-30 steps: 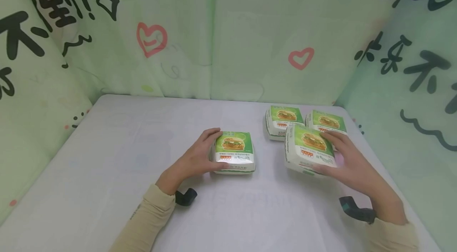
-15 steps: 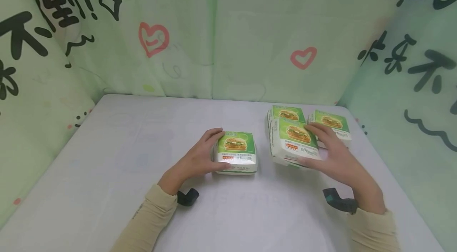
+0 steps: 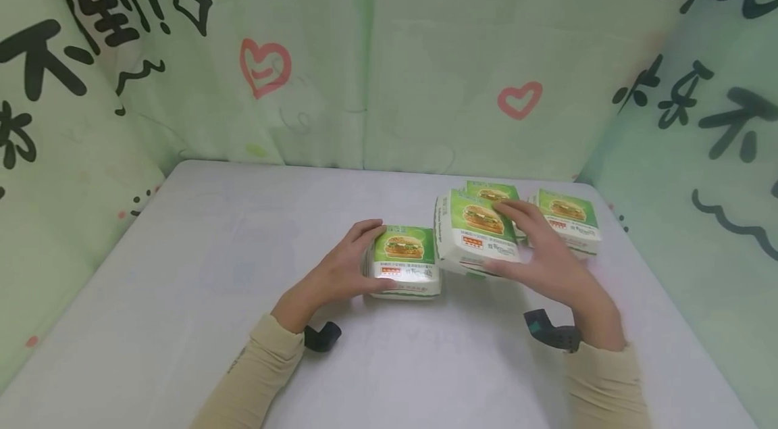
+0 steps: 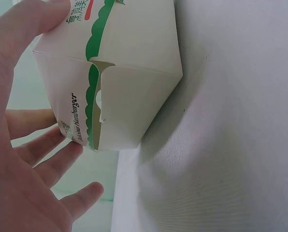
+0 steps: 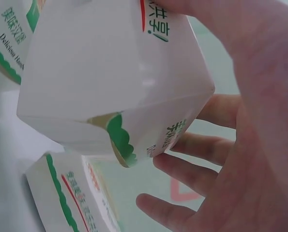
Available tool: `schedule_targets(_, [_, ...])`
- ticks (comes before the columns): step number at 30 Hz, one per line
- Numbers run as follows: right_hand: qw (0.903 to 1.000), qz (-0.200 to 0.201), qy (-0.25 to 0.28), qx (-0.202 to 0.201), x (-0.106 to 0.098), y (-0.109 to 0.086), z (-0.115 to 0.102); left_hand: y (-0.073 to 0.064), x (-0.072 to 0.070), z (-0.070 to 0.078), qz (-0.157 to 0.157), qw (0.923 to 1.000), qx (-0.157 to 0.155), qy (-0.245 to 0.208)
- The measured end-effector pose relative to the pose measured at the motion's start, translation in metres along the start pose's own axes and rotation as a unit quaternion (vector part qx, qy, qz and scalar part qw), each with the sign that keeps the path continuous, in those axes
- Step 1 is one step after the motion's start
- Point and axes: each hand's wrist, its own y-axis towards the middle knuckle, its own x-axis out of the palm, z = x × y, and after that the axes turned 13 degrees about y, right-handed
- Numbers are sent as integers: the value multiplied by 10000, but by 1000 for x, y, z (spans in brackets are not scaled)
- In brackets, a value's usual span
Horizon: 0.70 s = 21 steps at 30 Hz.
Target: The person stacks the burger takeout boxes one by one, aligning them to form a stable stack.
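Note:
My left hand (image 3: 340, 263) grips a green-and-white hamburger box (image 3: 404, 260) from its left side, thumb at the front and fingers at the back. That box sits on the white table; in the left wrist view its closed side flap (image 4: 129, 104) shows. With thumb and fingers my right hand (image 3: 550, 257) holds a second hamburger box (image 3: 480, 230) by its right side. This one hangs tilted above the table, just right of the first box and slightly higher. In the right wrist view its white underside and side (image 5: 100, 63) fill the middle.
Two more hamburger boxes stand at the back right: one box (image 3: 494, 190) partly hidden behind the raised one, another box (image 3: 568, 216) to its right. A green printed curtain (image 3: 389, 78) encloses the back and sides of the white table (image 3: 213, 267).
My right hand has carried its hamburger box leftward, from in front of the back-right boxes to beside the left one. My left hand stays on its box.

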Motion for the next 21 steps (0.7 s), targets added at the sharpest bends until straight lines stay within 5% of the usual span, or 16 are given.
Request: schedule_targets(21, [9978,80,343,-555,17,10,-6,2,2,0,16,10000,18,-38])
